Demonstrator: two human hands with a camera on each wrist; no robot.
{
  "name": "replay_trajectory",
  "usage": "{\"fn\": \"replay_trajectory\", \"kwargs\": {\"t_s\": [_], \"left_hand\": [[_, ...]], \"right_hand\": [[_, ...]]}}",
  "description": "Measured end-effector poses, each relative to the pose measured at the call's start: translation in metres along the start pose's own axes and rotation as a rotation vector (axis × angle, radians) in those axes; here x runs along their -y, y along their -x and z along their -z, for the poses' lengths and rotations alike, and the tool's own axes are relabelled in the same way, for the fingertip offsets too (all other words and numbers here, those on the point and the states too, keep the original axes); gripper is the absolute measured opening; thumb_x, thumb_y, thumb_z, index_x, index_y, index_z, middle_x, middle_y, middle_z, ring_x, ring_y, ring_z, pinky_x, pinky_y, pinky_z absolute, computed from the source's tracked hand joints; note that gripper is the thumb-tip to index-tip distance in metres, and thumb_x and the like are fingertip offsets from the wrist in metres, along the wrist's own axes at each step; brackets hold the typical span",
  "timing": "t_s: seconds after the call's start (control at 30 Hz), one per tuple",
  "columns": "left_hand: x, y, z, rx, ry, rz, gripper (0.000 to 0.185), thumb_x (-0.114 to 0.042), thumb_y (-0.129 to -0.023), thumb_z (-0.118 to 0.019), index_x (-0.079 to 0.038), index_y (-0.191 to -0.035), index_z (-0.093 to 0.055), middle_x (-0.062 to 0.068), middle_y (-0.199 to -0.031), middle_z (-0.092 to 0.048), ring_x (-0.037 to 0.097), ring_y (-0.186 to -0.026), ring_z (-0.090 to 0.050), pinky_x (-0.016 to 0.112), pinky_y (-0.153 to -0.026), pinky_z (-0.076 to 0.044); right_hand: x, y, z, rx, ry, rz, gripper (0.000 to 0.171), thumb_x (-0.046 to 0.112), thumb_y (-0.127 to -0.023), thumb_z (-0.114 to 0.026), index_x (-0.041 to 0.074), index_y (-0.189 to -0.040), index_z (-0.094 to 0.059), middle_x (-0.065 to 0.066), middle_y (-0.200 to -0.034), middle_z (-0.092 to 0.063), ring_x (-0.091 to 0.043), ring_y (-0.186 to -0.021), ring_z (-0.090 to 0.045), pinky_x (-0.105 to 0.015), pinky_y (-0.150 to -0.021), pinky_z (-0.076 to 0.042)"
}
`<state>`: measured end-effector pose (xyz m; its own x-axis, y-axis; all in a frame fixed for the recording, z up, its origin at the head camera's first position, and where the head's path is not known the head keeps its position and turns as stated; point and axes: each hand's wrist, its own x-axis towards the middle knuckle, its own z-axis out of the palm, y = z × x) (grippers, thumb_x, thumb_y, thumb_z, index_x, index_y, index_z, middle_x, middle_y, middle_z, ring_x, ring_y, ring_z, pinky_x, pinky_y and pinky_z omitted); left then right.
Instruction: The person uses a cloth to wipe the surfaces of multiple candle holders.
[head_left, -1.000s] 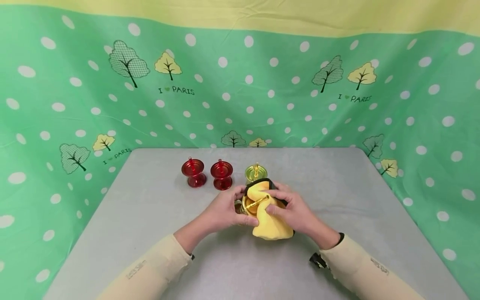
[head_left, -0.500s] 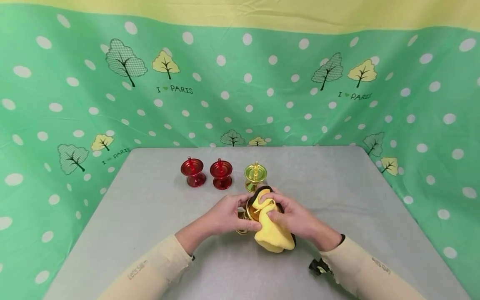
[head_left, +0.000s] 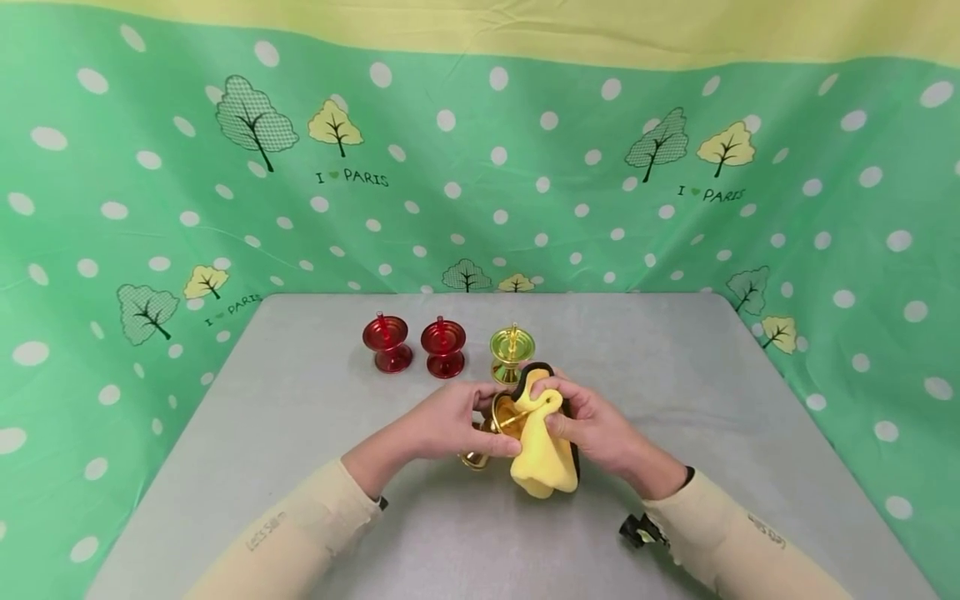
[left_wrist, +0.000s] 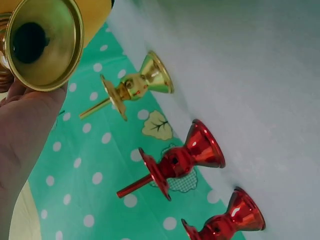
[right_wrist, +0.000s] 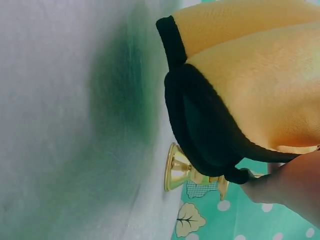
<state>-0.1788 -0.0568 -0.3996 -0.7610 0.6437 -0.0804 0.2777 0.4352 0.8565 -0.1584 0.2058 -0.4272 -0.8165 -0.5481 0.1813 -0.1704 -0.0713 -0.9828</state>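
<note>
My left hand [head_left: 457, 423] grips a gold oil lamp [head_left: 476, 455] with a spike in its dish, tilted so the dish faces right. The lamp's hollow base [left_wrist: 47, 45] faces the camera in the left wrist view. My right hand [head_left: 588, 425] pinches a yellow cloth [head_left: 542, 467] with a black edge, folded around the tip of the lamp's spike. In the right wrist view, the cloth [right_wrist: 270, 75] hangs in a fold and hides the held lamp.
Behind my hands stands another gold lamp [head_left: 512, 346]. To its left are two red lamps, one nearer the middle [head_left: 443, 343] and the other red lamp [head_left: 386, 337] farther left. The grey table [head_left: 300, 417] backs onto a green dotted curtain [head_left: 420, 192].
The held lamp has tilted, and its base has come out to the left of my left hand. My right hand has drawn the cloth along the spike, and the cloth now loops round its tip.
</note>
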Motion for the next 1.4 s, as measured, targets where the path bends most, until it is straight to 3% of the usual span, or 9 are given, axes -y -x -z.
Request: {"fn": "replay_trajectory", "kwargs": {"t_s": [0.23,0.37,0.6,0.8,0.97,1.07,1.2,1.27,1.4], "left_hand": [[0.001,0.001,0.003,-0.03,-0.013,-0.005,0.075,-0.039,-0.084,-0.092,-0.014,-0.148,-0.063,-0.004,-0.116,-0.078,0.01,-0.097,-0.07,0.028,-0.079,-0.059],[0.01,0.002,0.003,-0.097,0.037,0.015,0.077,-0.035,-0.081,-0.095,-0.016,-0.147,-0.061,-0.002,-0.117,-0.077,0.013,-0.1,-0.07,0.032,-0.084,-0.059],[0.022,0.003,0.004,-0.219,0.223,0.009,0.083,-0.025,-0.079,-0.097,-0.016,-0.148,-0.053,0.0,-0.132,-0.076,0.016,-0.125,-0.067,0.045,-0.113,-0.05],[0.024,0.001,0.005,-0.223,0.279,0.01,0.078,-0.03,-0.084,-0.094,-0.011,-0.148,-0.053,0.005,-0.131,-0.077,0.017,-0.12,-0.07,0.048,-0.111,-0.055],[0.026,-0.001,0.004,-0.228,0.341,0.024,0.078,-0.034,-0.085,-0.093,-0.01,-0.148,-0.054,0.009,-0.13,-0.077,0.017,-0.116,-0.073,0.041,-0.105,-0.059],[0.026,-0.001,0.003,-0.235,0.391,0.037,0.077,-0.035,-0.086,-0.092,-0.009,-0.148,-0.055,0.012,-0.129,-0.077,0.017,-0.113,-0.074,0.032,-0.096,-0.062],[0.025,-0.002,-0.001,-0.234,0.483,0.044,0.078,-0.03,-0.083,-0.094,-0.007,-0.147,-0.056,0.014,-0.135,-0.073,0.019,-0.116,-0.074,0.03,-0.095,-0.063],[0.025,-0.002,-0.003,-0.231,0.523,0.038,0.079,-0.03,-0.082,-0.095,-0.005,-0.146,-0.057,0.016,-0.137,-0.072,0.021,-0.12,-0.074,0.031,-0.097,-0.062],[0.025,-0.001,-0.005,-0.214,0.581,0.029,0.079,-0.029,-0.082,-0.095,-0.003,-0.145,-0.057,0.017,-0.139,-0.07,0.022,-0.123,-0.073,0.032,-0.098,-0.062]], "right_hand": [[0.002,0.003,0.006,-0.044,-0.03,0.062,0.023,0.013,-0.106,-0.063,0.033,-0.119,-0.066,0.015,-0.132,-0.058,0.0,-0.103,-0.061,-0.015,-0.083,-0.055],[0.011,0.005,0.015,-0.156,-0.024,0.094,0.032,0.01,-0.105,-0.064,0.034,-0.125,-0.07,0.014,-0.127,-0.064,-0.001,-0.104,-0.064,-0.017,-0.085,-0.056],[0.021,0.012,0.02,-0.267,0.347,0.027,0.037,0.009,-0.101,-0.071,0.013,-0.138,-0.069,0.015,-0.133,-0.069,-0.003,-0.107,-0.067,-0.02,-0.083,-0.058],[0.013,0.009,0.008,-0.293,0.604,0.267,0.043,-0.003,-0.092,-0.078,0.011,-0.133,-0.073,-0.014,-0.134,-0.069,-0.004,-0.118,-0.059,-0.017,-0.086,-0.055],[0.009,0.002,-0.001,-0.33,0.746,0.436,0.049,-0.003,-0.084,-0.083,0.014,-0.129,-0.076,-0.015,-0.134,-0.07,-0.015,-0.123,-0.06,-0.016,-0.096,-0.051],[0.005,-0.001,-0.007,-0.343,0.852,0.542,0.035,0.015,-0.093,-0.08,0.016,-0.128,-0.076,-0.019,-0.132,-0.069,-0.026,-0.122,-0.064,-0.02,-0.1,-0.051],[0.003,-0.007,-0.014,-0.341,1.025,0.689,0.029,0.036,-0.105,-0.066,0.019,-0.125,-0.077,-0.019,-0.123,-0.072,-0.035,-0.112,-0.069,-0.042,-0.094,-0.057],[0.002,-0.008,-0.018,-0.354,1.119,0.735,0.029,0.04,-0.108,-0.06,0.021,-0.123,-0.077,-0.018,-0.119,-0.073,-0.035,-0.107,-0.07,-0.051,-0.087,-0.057],[0.0,-0.005,-0.024,-0.396,1.276,0.767,0.03,0.043,-0.112,-0.052,0.025,-0.12,-0.075,-0.017,-0.117,-0.071,-0.035,-0.105,-0.068,-0.053,-0.083,-0.054]]}}
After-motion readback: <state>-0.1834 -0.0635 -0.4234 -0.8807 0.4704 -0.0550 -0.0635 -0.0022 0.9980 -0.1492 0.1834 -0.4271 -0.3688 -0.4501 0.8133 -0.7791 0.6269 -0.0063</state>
